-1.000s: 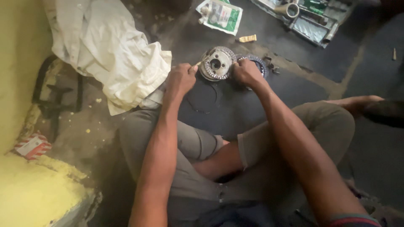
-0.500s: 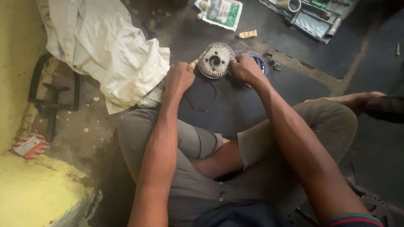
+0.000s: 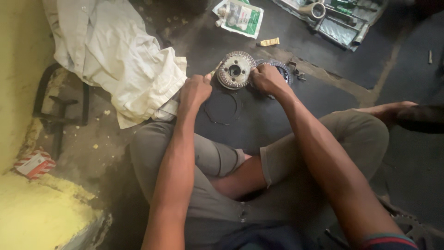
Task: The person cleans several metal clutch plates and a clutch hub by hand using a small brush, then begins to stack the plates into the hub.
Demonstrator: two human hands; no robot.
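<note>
Metal toothed hub (image 3: 235,70) on dark floor mat (image 3: 259,120), far centre, flat, bore upward. Head view: left hand (image 3: 194,92) just left of hub, grip closed on thin tool (image 3: 215,70) angled toward rim. Right hand (image 3: 266,78) touching right rim, fingers curled on it, over toothed ring (image 3: 283,69).

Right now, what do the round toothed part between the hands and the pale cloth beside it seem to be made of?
The round toothed hub, touched by the right hand, looks like bare grey metal, probably cast or machined: dull sheen, drilled holes, fine rim teeth. The pale cloth, by the left hand, looks like woven cotton-type fabric, matte, with soft folds and a seam; the exact fibre is unclear.
</note>
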